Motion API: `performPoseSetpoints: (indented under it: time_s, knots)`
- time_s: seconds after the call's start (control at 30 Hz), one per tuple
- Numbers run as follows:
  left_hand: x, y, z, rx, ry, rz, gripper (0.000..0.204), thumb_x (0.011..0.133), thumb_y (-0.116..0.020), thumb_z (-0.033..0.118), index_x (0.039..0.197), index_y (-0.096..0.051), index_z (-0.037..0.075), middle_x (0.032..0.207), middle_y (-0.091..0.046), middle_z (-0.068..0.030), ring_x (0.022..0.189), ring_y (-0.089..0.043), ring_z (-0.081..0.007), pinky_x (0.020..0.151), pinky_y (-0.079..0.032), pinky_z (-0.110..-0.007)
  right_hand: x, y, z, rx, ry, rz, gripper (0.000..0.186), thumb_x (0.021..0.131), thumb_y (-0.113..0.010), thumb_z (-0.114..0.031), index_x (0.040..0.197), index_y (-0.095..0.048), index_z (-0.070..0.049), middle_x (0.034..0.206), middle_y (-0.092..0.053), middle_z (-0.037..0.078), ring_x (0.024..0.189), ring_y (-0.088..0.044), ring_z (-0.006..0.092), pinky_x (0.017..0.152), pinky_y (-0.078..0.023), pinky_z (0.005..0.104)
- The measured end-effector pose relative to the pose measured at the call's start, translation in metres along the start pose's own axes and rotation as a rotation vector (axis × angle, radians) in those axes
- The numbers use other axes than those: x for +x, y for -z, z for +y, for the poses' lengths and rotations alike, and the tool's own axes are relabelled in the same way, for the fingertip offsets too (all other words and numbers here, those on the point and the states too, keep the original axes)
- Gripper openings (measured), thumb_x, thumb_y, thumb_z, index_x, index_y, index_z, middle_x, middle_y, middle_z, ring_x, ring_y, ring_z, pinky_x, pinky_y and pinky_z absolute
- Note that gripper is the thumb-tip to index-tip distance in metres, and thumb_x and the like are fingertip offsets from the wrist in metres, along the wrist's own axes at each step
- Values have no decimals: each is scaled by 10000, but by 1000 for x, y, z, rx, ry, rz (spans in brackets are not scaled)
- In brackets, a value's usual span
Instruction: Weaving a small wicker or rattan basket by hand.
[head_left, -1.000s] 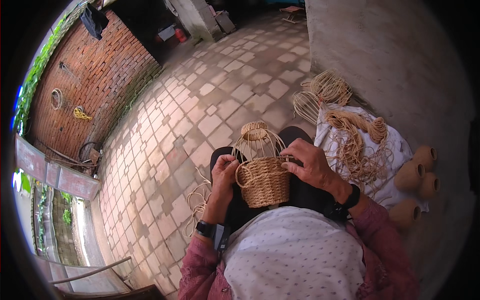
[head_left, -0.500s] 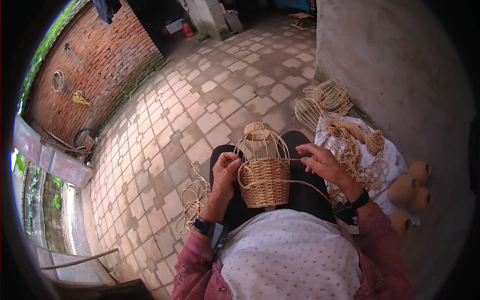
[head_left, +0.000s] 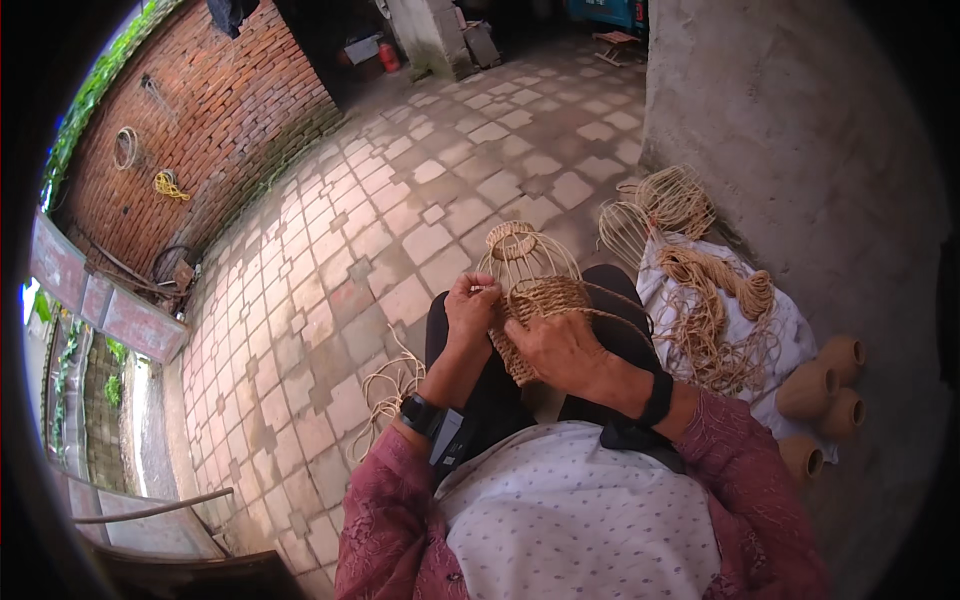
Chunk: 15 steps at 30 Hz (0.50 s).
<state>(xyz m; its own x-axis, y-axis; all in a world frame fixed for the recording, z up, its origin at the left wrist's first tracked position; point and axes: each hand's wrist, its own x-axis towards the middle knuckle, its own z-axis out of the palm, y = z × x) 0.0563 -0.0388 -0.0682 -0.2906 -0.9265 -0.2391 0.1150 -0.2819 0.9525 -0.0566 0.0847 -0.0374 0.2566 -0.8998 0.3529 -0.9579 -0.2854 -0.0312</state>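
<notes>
A half-woven straw basket (head_left: 548,296) rests between my knees, tilted, with bare ribs rising above its weave to a small woven ring (head_left: 512,238) at the far end. My left hand (head_left: 472,308) pinches at the weave's left edge, apparently on straw cord; its fingertips partly hide the strand. Across the basket's near side lies my right hand (head_left: 562,348), fingers bent round it toward the left hand. The basket's lower front is mostly covered by that hand. A length of straw cord (head_left: 622,322) loops out from the basket's right side over my right leg.
Loose cord (head_left: 392,385) trails on the paving at my left. At right, a white cloth (head_left: 790,325) bears coiled straw rope (head_left: 755,292), beside open rib frames (head_left: 672,200) and several clay-coloured pots (head_left: 808,390). A plastered wall (head_left: 790,130) stands beyond them.
My right hand has come left from the cord at the basket's right onto its near side. The basket has tilted, and my left hand has moved slightly nearer its middle.
</notes>
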Motion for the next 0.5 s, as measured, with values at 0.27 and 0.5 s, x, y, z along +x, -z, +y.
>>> performPoseSetpoints:
  time_s: [0.27,0.5]
  knots:
    - [24,-4,-15,-46,-2,103,181,802,-613,-4,922,-525,98,674,-517,10,468,-414,-69,407,-335,-214,3,-33,20,-36,99,172,52,765,-575,-110,812,-566,-90,666,-598,48,611,-644,180,508,-500,319]
    - [44,-2,-30,43,-69,163,200,792,-594,-28,937,-520,88,668,-513,-7,463,-416,-84,391,-336,-235,14,-33,19,-143,176,244,50,773,-585,-110,808,-568,-79,734,-572,60,665,-638,208,513,-499,321]
